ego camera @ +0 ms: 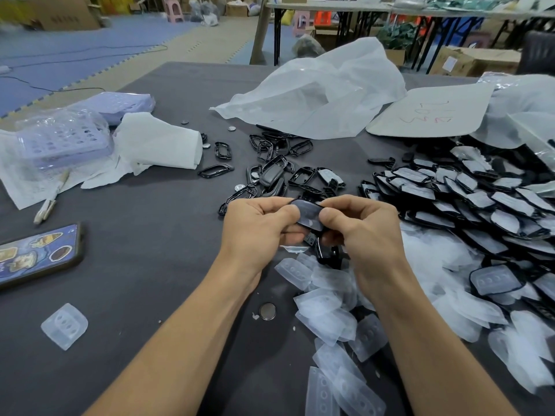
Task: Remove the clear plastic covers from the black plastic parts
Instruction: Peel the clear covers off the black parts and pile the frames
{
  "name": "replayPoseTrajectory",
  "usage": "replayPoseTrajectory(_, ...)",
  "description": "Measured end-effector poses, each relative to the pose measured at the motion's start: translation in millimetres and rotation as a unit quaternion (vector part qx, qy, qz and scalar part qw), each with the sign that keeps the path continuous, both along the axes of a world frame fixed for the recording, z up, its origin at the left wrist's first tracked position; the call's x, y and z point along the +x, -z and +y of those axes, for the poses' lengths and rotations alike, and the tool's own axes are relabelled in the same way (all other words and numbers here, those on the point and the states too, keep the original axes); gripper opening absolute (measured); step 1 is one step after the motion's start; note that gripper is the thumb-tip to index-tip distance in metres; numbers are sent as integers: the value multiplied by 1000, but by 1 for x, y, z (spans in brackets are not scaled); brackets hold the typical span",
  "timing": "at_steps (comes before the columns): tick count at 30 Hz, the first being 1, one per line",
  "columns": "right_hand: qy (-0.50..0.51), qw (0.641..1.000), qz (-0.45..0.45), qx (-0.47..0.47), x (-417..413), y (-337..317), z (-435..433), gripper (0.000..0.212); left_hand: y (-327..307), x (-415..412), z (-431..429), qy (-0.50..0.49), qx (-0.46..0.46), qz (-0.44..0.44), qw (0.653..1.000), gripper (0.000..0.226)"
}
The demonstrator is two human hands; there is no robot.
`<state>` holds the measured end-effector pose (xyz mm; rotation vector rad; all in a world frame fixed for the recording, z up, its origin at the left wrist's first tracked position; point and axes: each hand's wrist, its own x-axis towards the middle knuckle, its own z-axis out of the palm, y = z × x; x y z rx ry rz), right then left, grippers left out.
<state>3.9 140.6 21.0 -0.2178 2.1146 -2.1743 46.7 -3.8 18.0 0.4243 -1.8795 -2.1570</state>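
Observation:
Both hands hold one black plastic part (pixel 309 216) with a clear cover over the middle of the table. My left hand (pixel 258 226) pinches its left edge, thumb on top. My right hand (pixel 360 226) pinches the right edge, fingers curled under it. Below the hands lies a heap of loose clear covers (pixel 330 319). A big stack of black parts with covers on them (pixel 468 199) fills the right side. Bare black frames (pixel 276 169) lie scattered just beyond the hands.
A phone (pixel 39 253) lies at the left edge, one loose clear cover (pixel 64 325) near the front left. A coin cell (pixel 267 311) sits between my forearms. White paper (pixel 156 145), a lilac tray (pixel 63 139) and a large white bag (pixel 318 91) lie further back.

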Motion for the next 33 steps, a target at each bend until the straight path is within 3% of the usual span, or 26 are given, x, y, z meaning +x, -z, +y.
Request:
replayPoseTrajectory(4,21,998,50,37,1,1,0,27,1,0,-1,16,-6,3,1000,22)
replayPoseTrajectory(11,19,985,127,115,2,3,2,23,7,-1,-2,-28,-139,3,990,7)
replayPoseTrajectory(20,28,987,112,113,2,3,-2,23,9,-4,0,-31,-140,41,989,28)
replayPoseTrajectory(25,33,973,164,158,5,2,-3,15,7,-2,1,-31,-133,56,989,26)
replayPoseTrajectory(33,12,978,160,130,-3,6,2,23,4,-1,3,-29,-124,38,991,26)
